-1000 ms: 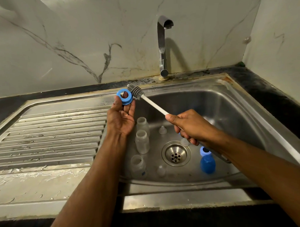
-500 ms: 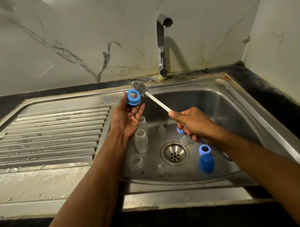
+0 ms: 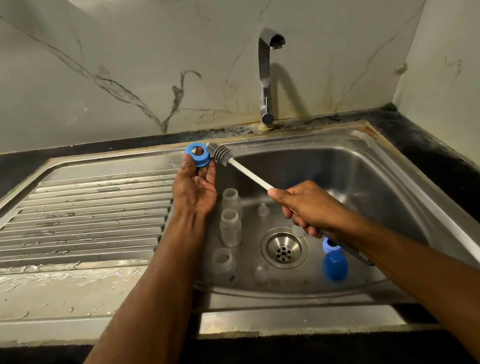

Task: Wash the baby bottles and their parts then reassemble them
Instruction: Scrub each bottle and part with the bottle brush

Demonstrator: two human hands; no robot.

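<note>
My left hand [image 3: 195,189] pinches a blue bottle collar ring [image 3: 197,154] at its fingertips, held up over the sink's left rim. My right hand [image 3: 307,208] grips the white handle of a bottle brush [image 3: 221,156]; its grey bristle head touches the ring's right side. In the sink basin [image 3: 369,182] stand three clear bottles [image 3: 230,228], one behind another along the left wall. Clear teats lie near the drain [image 3: 284,247], one behind it [image 3: 263,209] and one in front [image 3: 259,275]. A blue cap [image 3: 335,265] and another blue ring [image 3: 329,245] sit at the basin's right.
The tap [image 3: 266,74] stands at the back behind the basin, with no water running. A wet ribbed draining board [image 3: 79,214] stretches to the left. A marble wall rises behind, and a black counter [image 3: 436,153] borders the sink on the right.
My left hand turned the blue ring and shifted it slightly, while the brush head stayed against it. The ring's hole now faces up toward the camera.
</note>
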